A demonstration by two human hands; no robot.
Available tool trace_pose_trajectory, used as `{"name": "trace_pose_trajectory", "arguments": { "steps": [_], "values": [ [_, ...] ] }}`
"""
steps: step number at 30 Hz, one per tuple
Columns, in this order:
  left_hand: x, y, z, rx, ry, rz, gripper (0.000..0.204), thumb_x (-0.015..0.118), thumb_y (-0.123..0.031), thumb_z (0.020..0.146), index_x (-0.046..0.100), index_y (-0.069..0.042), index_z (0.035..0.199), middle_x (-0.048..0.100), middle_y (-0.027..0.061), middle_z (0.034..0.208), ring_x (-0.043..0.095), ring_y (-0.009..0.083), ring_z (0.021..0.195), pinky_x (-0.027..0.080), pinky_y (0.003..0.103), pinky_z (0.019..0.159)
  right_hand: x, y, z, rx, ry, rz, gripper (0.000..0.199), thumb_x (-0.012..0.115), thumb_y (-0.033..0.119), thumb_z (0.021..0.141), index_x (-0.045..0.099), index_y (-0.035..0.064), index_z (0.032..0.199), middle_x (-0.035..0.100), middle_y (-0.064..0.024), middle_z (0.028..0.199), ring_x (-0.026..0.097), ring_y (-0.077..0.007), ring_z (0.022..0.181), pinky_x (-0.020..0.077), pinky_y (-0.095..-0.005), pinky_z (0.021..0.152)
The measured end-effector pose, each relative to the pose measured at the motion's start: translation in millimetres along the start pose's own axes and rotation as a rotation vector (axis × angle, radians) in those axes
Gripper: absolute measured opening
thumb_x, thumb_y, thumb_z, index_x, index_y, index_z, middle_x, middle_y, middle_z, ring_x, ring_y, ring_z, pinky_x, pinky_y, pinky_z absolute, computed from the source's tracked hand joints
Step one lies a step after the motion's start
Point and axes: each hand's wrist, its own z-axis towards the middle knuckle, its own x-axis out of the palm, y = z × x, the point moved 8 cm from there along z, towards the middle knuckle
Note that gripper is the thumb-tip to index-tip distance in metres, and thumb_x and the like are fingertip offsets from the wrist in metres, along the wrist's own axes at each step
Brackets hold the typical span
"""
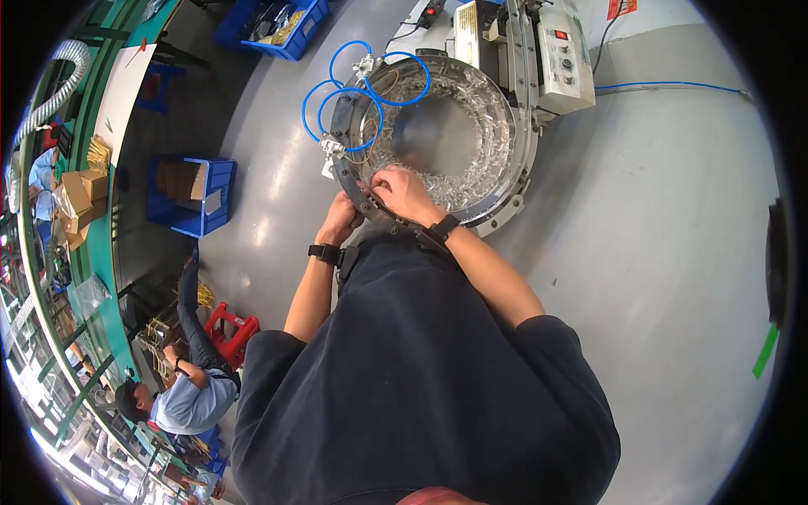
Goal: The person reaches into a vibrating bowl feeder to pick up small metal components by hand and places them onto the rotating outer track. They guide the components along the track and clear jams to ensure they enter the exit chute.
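Note:
A round vibratory feeder bowl stands in front of me, with many small clear pieces lying round its inner edge. My right hand reaches over the near left part of the rim. Its fingers are curled and pinched together just inside the bowl. Against the outside of the same stretch of rim is my left hand, closed, its fingertips partly hidden by the rim. What either hand holds, if anything, is too small or hidden to make out. Both wrists wear black straps.
Blue air tubing loops over the bowl's left rim. A control box with buttons adjoins the back right. Blue crates stand on the floor at left. Farther left, a person sits by a green workbench, near a red stool.

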Motion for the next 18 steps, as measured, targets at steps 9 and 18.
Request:
{"name": "trace_pose_trajectory", "arguments": {
  "steps": [9,18],
  "values": [
    [-2,2,3,-0.017,0.005,-0.023,0.011,0.048,-0.018,0.098,0.054,-0.013,0.090,0.052,-0.0030,0.065,0.036,0.0051,0.040,0.023,0.022,0.034,3,-4,-1,0.083,-0.036,0.031,0.015,0.063,0.015,0.080,0.069,0.0022,0.084,0.067,-0.0154,0.080,0.066,-0.0319,0.075,0.0513,-0.0403,0.068],
    [-2,2,5,-0.018,0.002,0.005,0.014,0.049,-0.021,0.099,0.054,-0.013,0.089,0.051,-0.0039,0.065,0.036,0.0053,0.040,0.023,0.022,0.034,16,-17,10,0.300,-0.049,0.261,0.018,0.065,0.016,0.078,0.070,0.0001,0.084,0.070,-0.0149,0.076,0.069,-0.0263,0.069,0.0529,-0.0349,0.064]
  ]
}}
